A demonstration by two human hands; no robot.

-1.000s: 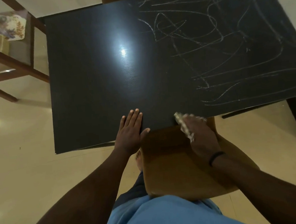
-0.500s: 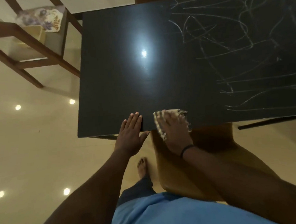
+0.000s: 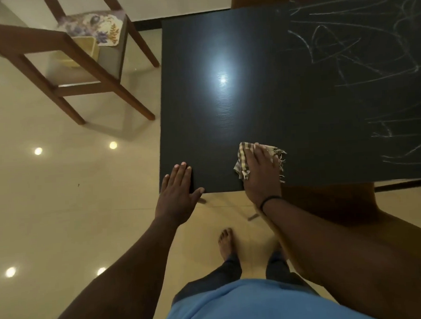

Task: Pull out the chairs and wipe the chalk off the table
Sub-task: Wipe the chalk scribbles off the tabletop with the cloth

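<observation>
The right hand's fingers point(image 3: 258, 154) lie flat and press a checked cloth point(image 3: 244, 162) onto the dark surface point(image 3: 227, 123) near its front edge. The left hand point(image 3: 177, 193) rests open, fingers straight, on the front left corner. White chalk scribbles point(image 3: 346, 52) cover the right half of the surface. A tan chair point(image 3: 330, 206) sits at the front edge; a wooden chair point(image 3: 58, 57) stands off the far left corner.

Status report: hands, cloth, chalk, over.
Left hand flat on table corner. Right hand presses cloth on table. Chalk remains far right. Nothing between.
</observation>
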